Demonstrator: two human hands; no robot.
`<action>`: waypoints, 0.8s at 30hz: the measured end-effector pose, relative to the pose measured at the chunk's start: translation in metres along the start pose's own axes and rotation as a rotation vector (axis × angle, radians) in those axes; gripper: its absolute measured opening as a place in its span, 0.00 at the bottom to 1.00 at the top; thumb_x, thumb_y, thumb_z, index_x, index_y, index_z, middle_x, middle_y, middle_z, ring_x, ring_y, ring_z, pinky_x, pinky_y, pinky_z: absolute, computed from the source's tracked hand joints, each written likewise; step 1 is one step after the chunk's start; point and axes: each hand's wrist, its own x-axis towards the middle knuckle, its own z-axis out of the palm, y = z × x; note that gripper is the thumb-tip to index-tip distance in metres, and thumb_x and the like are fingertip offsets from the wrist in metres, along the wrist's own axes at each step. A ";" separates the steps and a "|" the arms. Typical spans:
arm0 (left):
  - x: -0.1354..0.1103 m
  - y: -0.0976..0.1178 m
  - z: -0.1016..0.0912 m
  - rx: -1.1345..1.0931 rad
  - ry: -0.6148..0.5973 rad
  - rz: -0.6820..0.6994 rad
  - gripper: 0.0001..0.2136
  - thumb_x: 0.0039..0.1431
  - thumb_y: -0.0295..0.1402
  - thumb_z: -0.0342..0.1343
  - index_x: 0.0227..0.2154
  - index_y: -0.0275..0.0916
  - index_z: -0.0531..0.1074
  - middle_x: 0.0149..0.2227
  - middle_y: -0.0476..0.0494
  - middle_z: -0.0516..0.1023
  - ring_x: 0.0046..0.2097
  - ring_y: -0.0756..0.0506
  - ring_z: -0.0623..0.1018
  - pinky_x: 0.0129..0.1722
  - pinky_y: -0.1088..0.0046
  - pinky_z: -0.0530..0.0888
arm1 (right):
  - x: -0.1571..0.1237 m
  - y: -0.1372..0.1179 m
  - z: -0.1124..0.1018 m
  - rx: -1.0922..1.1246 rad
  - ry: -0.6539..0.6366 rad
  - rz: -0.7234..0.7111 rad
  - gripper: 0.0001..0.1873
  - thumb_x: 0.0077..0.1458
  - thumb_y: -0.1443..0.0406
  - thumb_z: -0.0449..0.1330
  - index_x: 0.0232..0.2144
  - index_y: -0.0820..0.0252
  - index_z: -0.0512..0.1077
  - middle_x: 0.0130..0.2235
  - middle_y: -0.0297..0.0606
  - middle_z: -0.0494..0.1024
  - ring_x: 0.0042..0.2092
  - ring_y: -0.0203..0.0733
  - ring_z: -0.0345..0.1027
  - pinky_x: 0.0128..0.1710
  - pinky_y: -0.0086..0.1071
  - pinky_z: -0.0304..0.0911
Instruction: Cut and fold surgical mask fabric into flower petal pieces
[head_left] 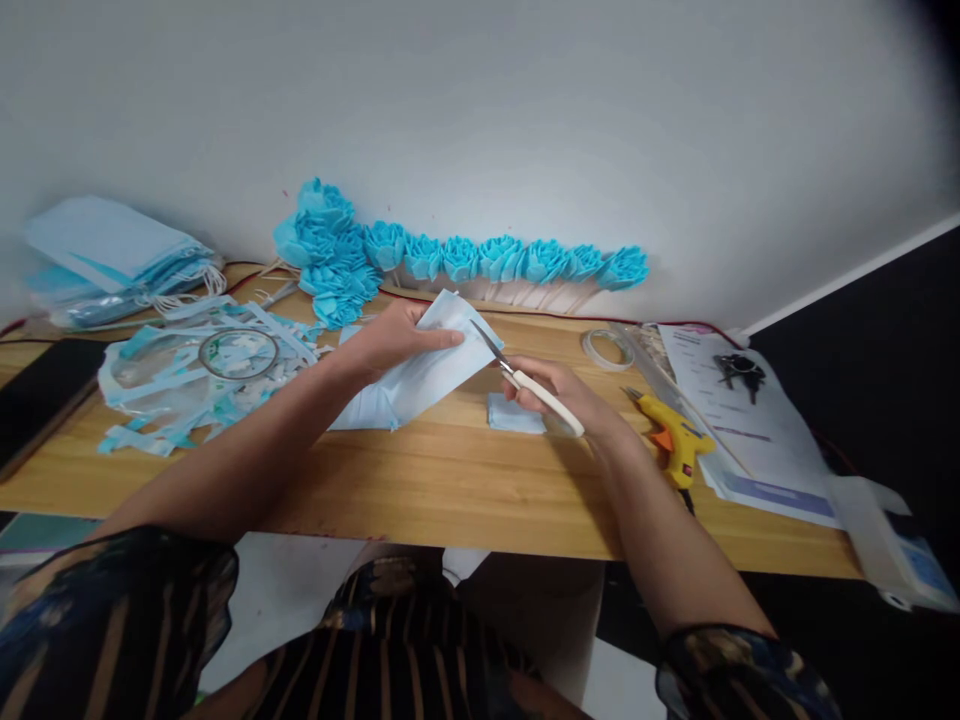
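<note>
My left hand (409, 335) grips a pale blue face mask sheet (427, 375) above the table, thumb flat on its upper face. White-handled scissors (544, 397) sit in my right hand (562, 385), their blades at the sheet's right edge. Whether the blades are cutting through the sheet I cannot tell. Below the scissors, a small stack of light blue squares (516, 413) lies on the table. More pale blue material (364, 412) rests under the held sheet on the left.
Blue handmade flowers (502, 258) line the wall. Mask offcuts (157, 375) and a tape roll (238, 353) lie left, near a pile of masks (112, 245). On the right are a clear tape roll (607, 350), a yellow glue gun (675, 437), papers (739, 420) and keys (741, 372).
</note>
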 end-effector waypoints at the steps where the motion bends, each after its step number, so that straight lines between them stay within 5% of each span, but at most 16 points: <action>1: 0.000 0.000 0.001 0.009 -0.004 0.001 0.20 0.43 0.45 0.69 0.34 0.34 0.80 0.32 0.40 0.82 0.32 0.44 0.78 0.29 0.72 0.72 | 0.000 0.000 0.001 0.004 -0.001 0.000 0.30 0.51 0.44 0.67 0.49 0.56 0.76 0.32 0.34 0.71 0.31 0.36 0.59 0.27 0.30 0.55; 24: -0.003 0.002 0.005 0.110 -0.004 0.035 0.16 0.48 0.44 0.67 0.30 0.34 0.78 0.29 0.42 0.79 0.31 0.46 0.75 0.27 0.73 0.69 | 0.003 0.000 0.007 0.083 0.001 0.008 0.27 0.51 0.44 0.67 0.42 0.58 0.76 0.27 0.32 0.67 0.27 0.33 0.55 0.24 0.29 0.53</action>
